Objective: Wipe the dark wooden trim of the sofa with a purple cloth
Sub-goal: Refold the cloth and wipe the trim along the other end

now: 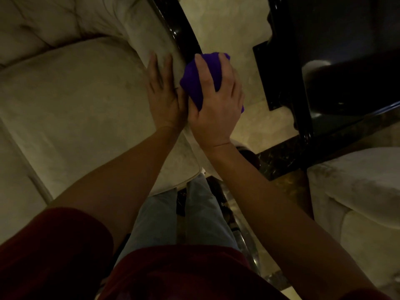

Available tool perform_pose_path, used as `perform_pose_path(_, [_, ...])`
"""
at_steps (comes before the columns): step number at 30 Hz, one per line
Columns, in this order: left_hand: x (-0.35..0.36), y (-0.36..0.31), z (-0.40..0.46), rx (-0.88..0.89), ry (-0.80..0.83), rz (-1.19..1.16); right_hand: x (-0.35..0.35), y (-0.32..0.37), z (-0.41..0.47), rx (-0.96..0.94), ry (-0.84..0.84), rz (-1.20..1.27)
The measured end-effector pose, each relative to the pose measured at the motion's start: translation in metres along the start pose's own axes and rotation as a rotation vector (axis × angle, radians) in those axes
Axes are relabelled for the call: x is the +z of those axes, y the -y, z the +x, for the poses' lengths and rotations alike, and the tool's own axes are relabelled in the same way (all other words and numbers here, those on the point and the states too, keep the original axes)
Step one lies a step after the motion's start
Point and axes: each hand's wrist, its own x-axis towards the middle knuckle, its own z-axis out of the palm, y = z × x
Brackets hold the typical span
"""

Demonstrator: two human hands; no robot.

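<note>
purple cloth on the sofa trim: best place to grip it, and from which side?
Grip the bunched top of the purple cloth, coming from above and spreading the fingers over the wad, as the right hand does. It lies balled against the dark wooden trim, so its underside is shut off. The left hand lies flat on the cream upholstery beside it.

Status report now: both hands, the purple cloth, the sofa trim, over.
Right hand grips purple cloth, pressing it on dark wooden trim. Left hand flat on cream sofa arm beside it. Trim ahead unobstructed; black furniture stands apart.
</note>
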Motion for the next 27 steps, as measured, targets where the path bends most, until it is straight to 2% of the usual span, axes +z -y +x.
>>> perform_pose_path(5, [-0.002,0.006,0.003,0.010,0.066,0.053,0.003,0.014,0.029,-0.043,0.007,-0.035])
perform_pose_path(9, [0.000,0.012,0.006,0.000,0.216,0.301,0.008,0.029,0.054,-0.091,0.021,-0.070])
perform_pose_path(11, [-0.004,0.008,0.006,0.005,0.236,0.258,0.010,0.032,0.065,-0.117,0.025,-0.098])
perform_pose_path(15, [-0.038,0.016,0.023,0.062,0.128,-0.073,0.018,0.045,0.089,-0.202,0.050,-0.138])
perform_pose_path(19, [-0.059,0.024,0.060,0.061,0.051,-0.023,0.027,0.058,0.112,-0.235,0.061,-0.183])
perform_pose_path(22, [-0.067,0.030,0.104,-0.009,-0.049,-0.059,0.032,0.061,0.119,-0.247,0.071,-0.210])
perform_pose_path(25, [-0.073,0.040,0.151,0.002,-0.166,0.017,0.035,0.061,0.122,-0.250,0.068,-0.210])
perform_pose_path(27, [-0.070,0.043,0.170,0.007,-0.140,0.072,0.038,0.065,0.128,-0.248,0.062,-0.213])
